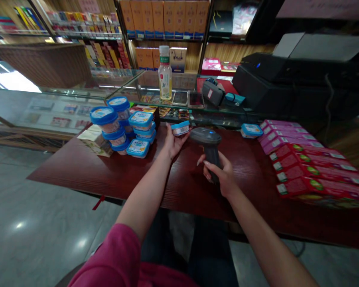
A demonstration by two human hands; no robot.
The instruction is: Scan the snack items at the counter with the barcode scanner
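Observation:
My left hand (pixel 175 144) holds a small blue-lidded plastic tub (pixel 180 128) tilted on its side, its barcode facing the scanner. A dark grey handheld barcode scanner (pixel 212 153) is wrapped in my right hand (pixel 223 173), its head turned left toward the tub, with a small blue light on top. Left of my left hand stand stacked rectangular blue-lidded tubs (pixel 141 119) and taller round blue-lidded tubs (pixel 104 115). Another rectangular tub (pixel 251 130) sits alone at the back right of the brown wooden counter (pixel 185 187).
Pink boxes (pixel 283 135) and red boxes (pixel 320 171) lie in rows on the right. Cream-coloured boxes (pixel 95 140) sit at the left. A drink bottle (pixel 165 73) stands on the glass display case (pixel 131 85) behind. Black equipment (pixel 287 87) fills the back right.

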